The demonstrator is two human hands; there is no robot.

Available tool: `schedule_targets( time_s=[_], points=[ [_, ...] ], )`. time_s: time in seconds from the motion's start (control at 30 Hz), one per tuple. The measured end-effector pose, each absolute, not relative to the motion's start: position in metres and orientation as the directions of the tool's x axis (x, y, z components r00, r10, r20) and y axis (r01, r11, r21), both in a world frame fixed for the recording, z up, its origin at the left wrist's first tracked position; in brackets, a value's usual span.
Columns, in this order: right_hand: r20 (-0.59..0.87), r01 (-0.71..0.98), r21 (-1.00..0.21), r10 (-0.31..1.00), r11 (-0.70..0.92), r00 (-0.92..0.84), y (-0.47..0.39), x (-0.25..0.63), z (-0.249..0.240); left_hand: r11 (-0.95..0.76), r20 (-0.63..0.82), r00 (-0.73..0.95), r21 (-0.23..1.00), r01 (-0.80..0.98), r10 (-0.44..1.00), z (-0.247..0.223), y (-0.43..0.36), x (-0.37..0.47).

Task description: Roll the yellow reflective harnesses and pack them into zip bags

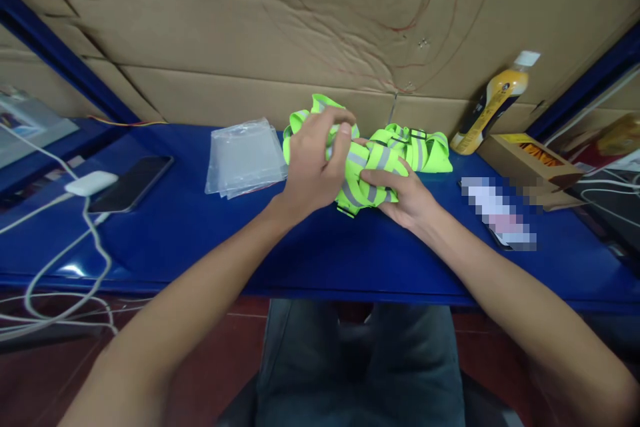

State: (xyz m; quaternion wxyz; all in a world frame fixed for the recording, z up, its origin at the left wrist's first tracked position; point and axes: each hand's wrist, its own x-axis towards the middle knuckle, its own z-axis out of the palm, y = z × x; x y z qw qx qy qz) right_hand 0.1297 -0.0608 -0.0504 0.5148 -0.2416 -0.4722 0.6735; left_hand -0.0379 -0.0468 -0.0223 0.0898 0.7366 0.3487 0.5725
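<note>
Neon-green straps with grey reflective stripes and black buckles form a bundle (373, 177) between my hands, above the blue table. My right hand (407, 197) is closed round the bundle's right side, its thumb lying across the front. Over the left part of the green straps, my left hand (320, 160) is bent with curled fingers; some fingertips are hidden behind it, so its hold is unclear. Another folded green strap bundle (433, 150) lies just behind and to the right. Left of my left hand is a stack of clear plastic bags (245, 157).
On the blue table (300, 260), a dark phone (133, 184), a white charger case (91, 183) and white cables are at left. At right are a yellow bottle (495, 104), an open cardboard box (535, 167) and a blurred-out phone (500, 214). Cardboard stands behind.
</note>
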Motion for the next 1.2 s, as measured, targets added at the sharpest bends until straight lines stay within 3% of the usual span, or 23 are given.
schedule_targets(
  time_s=[0.1,0.17,0.3,0.47,0.53,0.77,0.83,0.9,0.97,1.03,1.07,1.13,1.2],
  points=[
    [0.134,-0.433,-0.900,0.913,-0.051,-0.386,-0.061,0.135,-0.050,-0.675,0.583,0.344,0.600,0.429,0.736,-0.022,-0.039,-0.040],
    [0.103,-0.412,-0.907,0.902,-0.087,-0.418,-0.063,0.136,-0.047,-0.673,0.511,0.441,0.609,0.418,0.737,-0.021,-0.038,-0.040],
    [0.063,-0.388,-0.910,0.877,-0.145,-0.476,-0.072,0.131,-0.039,-0.739,0.578,0.462,0.485,0.468,0.673,-0.021,-0.045,-0.042],
    [-0.002,-0.387,-0.904,0.908,-0.181,-0.420,-0.078,0.121,-0.039,-0.758,0.594,0.492,0.362,0.542,0.636,-0.025,-0.051,-0.044],
    [-0.007,-0.385,-0.905,0.912,-0.179,-0.409,-0.078,0.121,-0.041,-0.737,0.584,0.466,0.410,0.537,0.664,-0.025,-0.051,-0.042],
    [0.051,-0.391,-0.914,0.928,-0.105,-0.369,-0.070,0.128,-0.044,-0.505,0.452,0.226,0.756,0.416,0.863,-0.017,-0.035,-0.043],
    [0.057,-0.384,-0.920,0.938,-0.083,-0.341,-0.068,0.131,-0.042,-0.450,0.449,0.110,0.783,0.429,0.887,-0.009,-0.023,-0.058],
    [0.062,-0.379,-0.923,0.950,-0.062,-0.306,-0.065,0.136,-0.040,-0.377,0.536,-0.065,0.669,0.640,0.842,0.001,-0.012,-0.081],
    [0.083,-0.387,-0.922,0.966,-0.019,-0.246,-0.061,0.141,-0.039,-0.068,0.561,-0.228,0.457,0.887,0.796,0.006,-0.002,-0.107],
    [0.107,-0.401,-0.916,0.977,0.024,-0.186,-0.058,0.145,-0.038,0.253,0.383,-0.352,0.285,0.924,0.854,0.003,0.007,-0.128],
    [0.118,-0.406,-0.913,0.979,0.041,-0.166,-0.057,0.146,-0.038,0.337,0.246,-0.382,0.207,0.918,0.891,-0.002,0.012,-0.136],
    [0.133,-0.413,-0.909,0.979,0.059,-0.154,-0.056,0.147,-0.039,0.370,0.018,-0.373,0.093,0.924,0.928,-0.015,0.019,-0.145],
    [0.146,-0.421,-0.905,0.977,0.068,-0.156,-0.055,0.147,-0.040,0.326,-0.076,-0.322,0.037,0.945,0.944,-0.028,0.025,-0.149]
  ],
)
